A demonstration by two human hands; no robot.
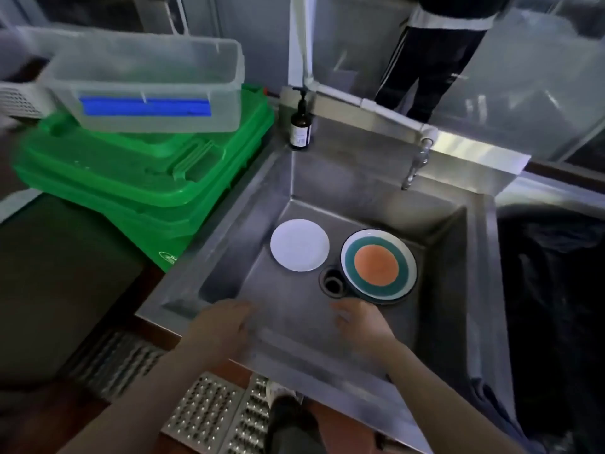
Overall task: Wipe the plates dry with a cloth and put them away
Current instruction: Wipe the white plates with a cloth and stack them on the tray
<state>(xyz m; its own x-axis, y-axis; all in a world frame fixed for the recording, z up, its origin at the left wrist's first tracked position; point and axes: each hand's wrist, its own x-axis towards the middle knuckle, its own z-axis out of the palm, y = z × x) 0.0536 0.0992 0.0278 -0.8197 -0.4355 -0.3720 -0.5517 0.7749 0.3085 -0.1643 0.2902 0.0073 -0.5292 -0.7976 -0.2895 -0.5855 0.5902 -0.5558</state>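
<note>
Two plates lie flat on the bottom of a steel sink (458, 244). A plain white plate (299, 245) is on the left. To its right, beside the drain (333, 280), lies a larger plate (378, 266) with an orange centre, a teal ring and a white rim. My left hand (220, 324) hovers over the sink's near edge with relaxed fingers and holds nothing. My right hand (360, 319) reaches into the sink, its fingertips close to the near rim of the coloured plate; contact is unclear. No cloth is visible.
A clear plastic tub (147, 83) sits on stacked green crates (140, 172) left of the sink. A dark pump bottle (300, 124) stands at the sink's back left corner, a tap (417, 162) at the back. Another person's legs (425, 70) stand beyond. A black bag (556, 290) lies right.
</note>
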